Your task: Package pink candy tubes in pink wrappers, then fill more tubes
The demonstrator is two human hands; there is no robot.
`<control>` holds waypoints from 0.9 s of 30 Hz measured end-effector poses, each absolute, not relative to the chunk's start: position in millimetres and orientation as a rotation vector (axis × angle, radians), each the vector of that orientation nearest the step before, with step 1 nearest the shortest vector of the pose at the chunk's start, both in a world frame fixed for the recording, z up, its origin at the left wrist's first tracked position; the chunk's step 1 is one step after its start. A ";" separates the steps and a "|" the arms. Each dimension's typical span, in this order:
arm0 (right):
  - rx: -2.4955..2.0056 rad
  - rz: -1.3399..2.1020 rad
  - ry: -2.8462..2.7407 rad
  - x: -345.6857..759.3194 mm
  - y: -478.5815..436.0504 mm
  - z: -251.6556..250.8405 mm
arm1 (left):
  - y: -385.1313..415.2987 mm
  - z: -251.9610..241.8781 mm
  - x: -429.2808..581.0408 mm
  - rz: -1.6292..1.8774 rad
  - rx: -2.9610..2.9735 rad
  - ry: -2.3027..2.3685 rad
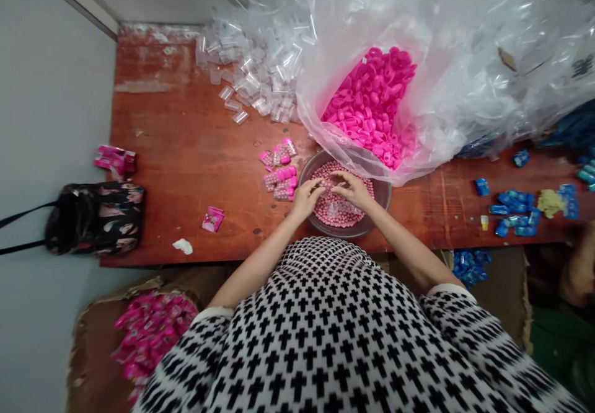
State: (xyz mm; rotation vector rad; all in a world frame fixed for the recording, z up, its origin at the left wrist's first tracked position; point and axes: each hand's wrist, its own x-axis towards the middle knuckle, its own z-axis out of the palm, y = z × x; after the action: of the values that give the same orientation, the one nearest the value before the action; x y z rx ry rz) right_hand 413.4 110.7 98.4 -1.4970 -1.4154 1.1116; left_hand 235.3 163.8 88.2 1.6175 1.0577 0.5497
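Observation:
My left hand and my right hand are close together above a grey bowl of small pink beads. The fingers of both hands are curled in a pinch, facing each other. What lies between the fingertips is too small and blurred to make out against the beads. A few clear plastic tubes rest on the beads below my hands. Left of the bowl lie several bead-filled tubes with bright pink caps.
Behind the bowl, a large clear bag holds pink plastic caps. Empty clear tubes are heaped at the back. Pink packets, a dark patterned bag and blue packets lie on the table. Another person's arm shows at right.

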 end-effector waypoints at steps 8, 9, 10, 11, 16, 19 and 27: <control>-1.353 0.865 -2.021 427.7 109.7 126.2 | 170.8 104.2 232.8 0.474 1.588 0.805; -1.353 0.861 -2.042 427.7 108.3 126.4 | 172.5 104.6 232.6 0.472 1.590 0.773; -1.351 0.867 -2.059 427.7 106.9 126.4 | 174.5 105.0 232.4 0.458 1.606 0.734; -1.351 0.878 -2.074 428.0 105.6 126.2 | 176.7 105.5 232.5 0.440 1.629 0.700; -1.378 0.949 -2.066 431.2 96.2 124.6 | 183.3 108.2 238.3 0.350 1.684 0.605; -1.453 0.919 -1.905 432.4 84.9 124.7 | 182.4 106.4 243.4 0.342 1.674 0.624; -1.959 0.640 -1.134 494.5 86.7 125.9 | 176.9 97.5 247.8 0.389 1.280 0.840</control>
State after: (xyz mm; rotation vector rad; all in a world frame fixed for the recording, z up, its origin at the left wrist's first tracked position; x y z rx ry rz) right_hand 494.5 86.7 125.9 -1.9590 -1.1335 0.6399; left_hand 247.8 176.9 97.5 1.2797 0.8405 0.3890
